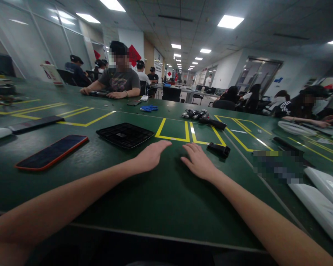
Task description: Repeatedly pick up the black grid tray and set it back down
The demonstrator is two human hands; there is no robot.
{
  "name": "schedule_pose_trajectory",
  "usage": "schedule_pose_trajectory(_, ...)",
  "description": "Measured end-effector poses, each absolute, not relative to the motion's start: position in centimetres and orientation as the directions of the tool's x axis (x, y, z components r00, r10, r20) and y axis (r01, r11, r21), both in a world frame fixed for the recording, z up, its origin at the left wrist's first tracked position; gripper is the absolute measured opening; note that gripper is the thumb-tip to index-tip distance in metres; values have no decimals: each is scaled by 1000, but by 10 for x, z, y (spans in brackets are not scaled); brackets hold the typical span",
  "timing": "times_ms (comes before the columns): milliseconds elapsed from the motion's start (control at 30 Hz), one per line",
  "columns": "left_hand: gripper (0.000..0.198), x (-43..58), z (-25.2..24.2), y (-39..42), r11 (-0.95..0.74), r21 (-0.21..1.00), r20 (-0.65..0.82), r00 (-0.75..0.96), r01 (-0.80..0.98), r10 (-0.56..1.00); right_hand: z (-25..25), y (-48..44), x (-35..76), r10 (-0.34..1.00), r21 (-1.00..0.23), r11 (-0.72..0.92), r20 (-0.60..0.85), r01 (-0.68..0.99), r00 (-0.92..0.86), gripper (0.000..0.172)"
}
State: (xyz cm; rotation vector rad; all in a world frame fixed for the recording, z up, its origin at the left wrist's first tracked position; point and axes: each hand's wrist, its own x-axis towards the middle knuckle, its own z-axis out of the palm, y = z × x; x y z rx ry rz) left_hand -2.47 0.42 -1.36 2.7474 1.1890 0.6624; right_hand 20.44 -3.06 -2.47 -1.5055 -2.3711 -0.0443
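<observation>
My left hand [152, 154] lies flat on the green table [144, 199], fingers stretched out, holding nothing. My right hand [197, 160] rests flat beside it, fingers open and pointing forward, also with nothing in it. A small black part [218, 149] lies just right of my right hand's fingertips, apart from them. A black tray [124, 135] sits ahead and left of my left hand. Yellow taped boxes [173, 130] mark the table just beyond both hands.
A phone in an orange-red case [52, 151] and a dark slab [36, 123] lie at the left. A pile of black and silver parts [202, 117] and blue gloves [149, 108] sit farther back. White cases [322, 201] lie at the right. Several people sit around the tables.
</observation>
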Motion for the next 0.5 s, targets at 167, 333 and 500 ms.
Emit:
schedule_pose_trajectory(167, 37, -13, -28, 2, -734, 179, 178, 713, 655, 679, -29, -42, 185, 839, -189, 543, 158, 818, -521, 51)
schedule_pose_trajectory(333, 36, -18, -18, -11, -813, 74, 330, 755, 578, 567, -15, -18, 229, 884, -78, 383, 320, 921, -340, 47)
schedule_pose_trajectory(500, 36, -17, -10, -25, -710, -49, 311, 686, 703, 658, -22, 0, 293, 926, 50, -80, 373, 996, 55, 51)
